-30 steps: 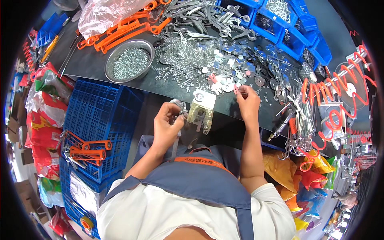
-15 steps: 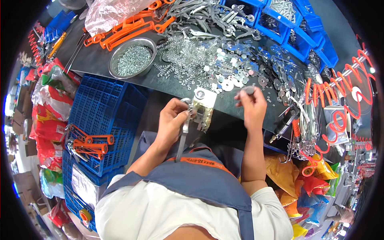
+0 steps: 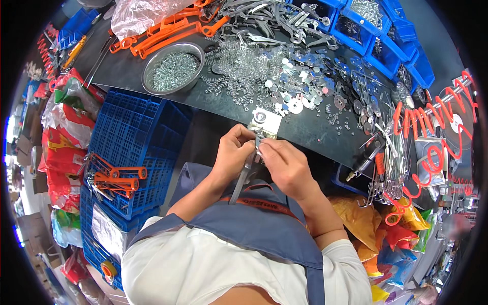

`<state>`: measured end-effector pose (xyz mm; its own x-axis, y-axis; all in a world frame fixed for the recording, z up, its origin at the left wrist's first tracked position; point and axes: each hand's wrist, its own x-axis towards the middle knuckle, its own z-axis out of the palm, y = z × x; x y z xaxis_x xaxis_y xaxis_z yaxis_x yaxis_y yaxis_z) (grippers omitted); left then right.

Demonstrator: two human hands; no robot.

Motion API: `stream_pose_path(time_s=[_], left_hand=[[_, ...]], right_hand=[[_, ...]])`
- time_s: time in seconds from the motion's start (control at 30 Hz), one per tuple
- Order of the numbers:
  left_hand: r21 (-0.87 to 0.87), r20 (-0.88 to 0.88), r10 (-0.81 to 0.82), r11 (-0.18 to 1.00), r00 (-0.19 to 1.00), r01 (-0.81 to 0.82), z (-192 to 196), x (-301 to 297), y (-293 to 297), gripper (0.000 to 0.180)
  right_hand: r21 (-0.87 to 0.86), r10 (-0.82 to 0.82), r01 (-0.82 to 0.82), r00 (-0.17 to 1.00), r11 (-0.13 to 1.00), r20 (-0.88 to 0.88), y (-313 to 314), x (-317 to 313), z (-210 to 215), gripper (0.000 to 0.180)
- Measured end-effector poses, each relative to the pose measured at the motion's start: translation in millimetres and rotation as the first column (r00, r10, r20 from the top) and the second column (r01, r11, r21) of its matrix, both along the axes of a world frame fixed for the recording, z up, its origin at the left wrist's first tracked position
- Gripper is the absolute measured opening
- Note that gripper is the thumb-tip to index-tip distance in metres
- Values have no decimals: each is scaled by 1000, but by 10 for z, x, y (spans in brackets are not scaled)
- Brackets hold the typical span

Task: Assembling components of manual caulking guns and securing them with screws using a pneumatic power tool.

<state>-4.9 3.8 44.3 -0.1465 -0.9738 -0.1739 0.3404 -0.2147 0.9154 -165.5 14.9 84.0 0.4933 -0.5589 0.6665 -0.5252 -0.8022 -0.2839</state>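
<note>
My left hand [image 3: 233, 156] is closed around the upper end of a grey metal lever [image 3: 241, 182], whose long flat handle slants down to my apron. At the lever's head, my right hand [image 3: 287, 165] pinches with thumb and fingertips, close against the left fingers. What lies between the right fingertips is too small and covered to make out. Just beyond both hands, at the bench's front edge, sits a pale metal fixture [image 3: 272, 122] with a round ring on top.
Springs [image 3: 229, 71] and washers [image 3: 295, 105] lie heaped on the dark bench. A steel bowl [image 3: 146, 81] of small metal parts stands left, near orange handles [image 3: 168, 36]. Blue bins [image 3: 356, 43] are at back right, blue crates [image 3: 132, 122] at left. A coiled red hose [image 3: 432, 114] hangs right.
My right hand, which held a dark round disc over the bench at right, has come in to the lever's head. My left hand has shifted slightly right with the lever.
</note>
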Motion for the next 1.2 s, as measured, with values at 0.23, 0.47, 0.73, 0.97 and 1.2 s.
stream_pose_path(time_s=[0.23, 0.47, 0.73, 0.97, 1.2], left_hand=[[-107, -239, -267, 963, 934, 248, 136, -5, 19, 42], [-116, -326, -82, 992, 942, 47, -2, 237, -114, 63], [-82, -233, -149, 988, 961, 134, 139, 49, -200, 68], [-62, -213, -213, 977, 953, 205, 296, -103, -182, 67], [-45, 16, -190, 981, 982, 191, 281, -109, -98, 67]], right_hand=[[-275, -199, 205, 979, 939, 51, 62, 85, -186, 25], [32, -539, 551, 803, 834, 255, 263, -728, -169, 28], [324, -989, 946, 60, 12, -138, 1468, -2661, -1069, 34], [922, -823, -385, 510, 41, 250, 1789, -2427, -739, 27], [820, -814, -35, -155, 571, 560, 1489, -1650, -787, 30]])
